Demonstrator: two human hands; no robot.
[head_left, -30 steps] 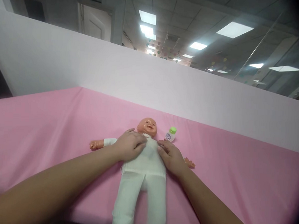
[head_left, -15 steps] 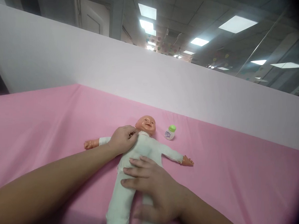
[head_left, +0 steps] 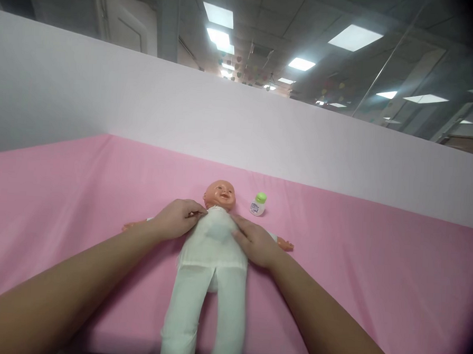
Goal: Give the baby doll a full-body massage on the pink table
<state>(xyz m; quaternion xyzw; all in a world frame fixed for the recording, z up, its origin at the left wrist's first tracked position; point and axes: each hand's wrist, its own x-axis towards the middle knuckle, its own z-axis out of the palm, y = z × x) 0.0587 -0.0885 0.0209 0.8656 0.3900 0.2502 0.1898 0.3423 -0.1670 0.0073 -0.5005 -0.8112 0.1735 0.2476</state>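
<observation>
A baby doll in a white suit lies on its back on the pink sheet, head away from me. My left hand rests on its shoulder by the neck, fingers curled and pinching at the collar. My right hand lies flat on the other side of the chest, fingers stretched toward the neck. A small white bottle with a green cap stands just right of the doll's head.
A white partition wall runs along the far edge of the pink surface. The near edge of the surface lies below the doll's legs. Ceiling lights and a door show beyond the wall.
My right hand has moved from the doll's belly and legs back up to its chest. The left hand stayed at the collar. The view has shifted slightly.
</observation>
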